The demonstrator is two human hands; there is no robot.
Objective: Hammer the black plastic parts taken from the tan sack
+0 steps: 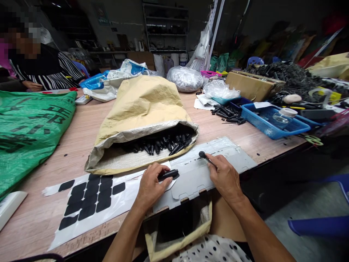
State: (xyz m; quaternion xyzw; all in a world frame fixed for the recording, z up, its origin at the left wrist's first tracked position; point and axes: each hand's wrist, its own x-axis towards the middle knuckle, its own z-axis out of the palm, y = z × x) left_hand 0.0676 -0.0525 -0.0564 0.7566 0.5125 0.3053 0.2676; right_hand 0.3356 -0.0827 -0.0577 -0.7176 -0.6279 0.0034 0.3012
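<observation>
My left hand [151, 183] has thumb and fingers closed round a black tube-shaped piece [168, 174], low over a grey flat board [229, 154]. In my right hand [225, 176] is a thin black rod with a round, knob-like end [202, 154], pinched between thumb and fingers; its exact kind I cannot make out. Beside my left hand lies a white backing sheet [120, 203] with rows of black rounded-square patches [88, 200]. Behind both hands a tan woven sack [147, 98] gapes, showing many black tapered pieces [156, 145] inside.
Below the table edge, another tan sack [191, 244] hangs open by my lap. To the left is a green sack [32, 127]. Blue baskets [272, 125] and loose black parts [229, 113] sit at the right. Across the table, a person in striped sleeves [65, 69] sits.
</observation>
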